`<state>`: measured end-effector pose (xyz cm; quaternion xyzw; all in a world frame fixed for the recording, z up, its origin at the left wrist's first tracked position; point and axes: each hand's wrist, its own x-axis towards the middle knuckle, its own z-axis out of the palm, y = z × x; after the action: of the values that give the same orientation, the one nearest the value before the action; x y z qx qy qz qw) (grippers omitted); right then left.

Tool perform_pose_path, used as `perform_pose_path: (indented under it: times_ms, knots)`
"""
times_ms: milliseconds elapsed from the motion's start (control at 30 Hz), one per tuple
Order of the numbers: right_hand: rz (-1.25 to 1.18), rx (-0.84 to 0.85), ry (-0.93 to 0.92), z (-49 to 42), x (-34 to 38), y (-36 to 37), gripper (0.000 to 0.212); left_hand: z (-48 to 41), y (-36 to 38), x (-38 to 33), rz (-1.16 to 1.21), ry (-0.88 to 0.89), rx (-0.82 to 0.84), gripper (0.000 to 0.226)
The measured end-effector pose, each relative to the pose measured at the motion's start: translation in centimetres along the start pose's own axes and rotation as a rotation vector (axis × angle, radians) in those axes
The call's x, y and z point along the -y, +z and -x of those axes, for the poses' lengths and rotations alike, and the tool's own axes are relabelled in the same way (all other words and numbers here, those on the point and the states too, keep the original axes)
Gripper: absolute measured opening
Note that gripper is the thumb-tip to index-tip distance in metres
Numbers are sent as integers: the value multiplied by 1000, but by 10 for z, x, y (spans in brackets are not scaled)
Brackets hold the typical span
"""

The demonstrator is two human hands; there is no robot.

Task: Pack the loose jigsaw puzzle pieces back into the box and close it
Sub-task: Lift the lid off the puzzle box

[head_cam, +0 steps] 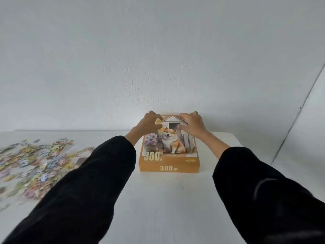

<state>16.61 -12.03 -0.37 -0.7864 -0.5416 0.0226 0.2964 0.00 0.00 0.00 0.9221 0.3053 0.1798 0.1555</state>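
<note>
Item count: one puzzle box (169, 155), one spread of loose puzzle pieces (35, 166), two hands.

The puzzle box was orange. It lay flat on the white surface (167, 199) with its lid on and its printed face up. The lid showed a seated dog in front of a kennel, with flowers beside it. The number "300" was printed on the lid and again on the side wall nearest the person. The box reached from under both hands back toward the person, between the two forearms.

The loose puzzle pieces lay well to the left of the left hand (148, 124), apart from the box. They were pastel-coloured, blurred and too many to count. At the edge of the spread nearest the left sleeve (88, 182) lay a pale patch showing a kennel roof. It could not be told whether this was an assembled section or a printed sheet. The left sleeve covered part of the spread and of this patch.

A plain white wall (158, 59) rose just beyond the hands and the far end of the box.

Both arms were stretched forward in black sleeves, with the wrists bare. The left hand gripped the far left corner of the box, its fingers curled over the far edge and its thumb on the lid. The right hand (192, 125) gripped the far right corner in the same way, its thumb lying across the lid. The two hands were apart, with the kennel roof print visible between them.
</note>
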Motion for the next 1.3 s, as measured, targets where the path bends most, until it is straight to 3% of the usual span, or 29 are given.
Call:
perform_pose_path:
  times_ms: [133,300,467,767,1300]
  knots:
    - [49,198,59,20,-10,8,66,29,26,11,18,-159,40,54]
    - [-168,341,207,45,-15,23,66,48,42,11,158,-257,62,60]
    - [-314,325,262,51,-12,28,71,50,45,12,341,-390,68,69]
    - [-518,127,297,64,-12,34,66,53,47,23,513,-405,42,76]
    - [-491,46,249,113,18,14,65,94,32,10,544,-337,-44,75]
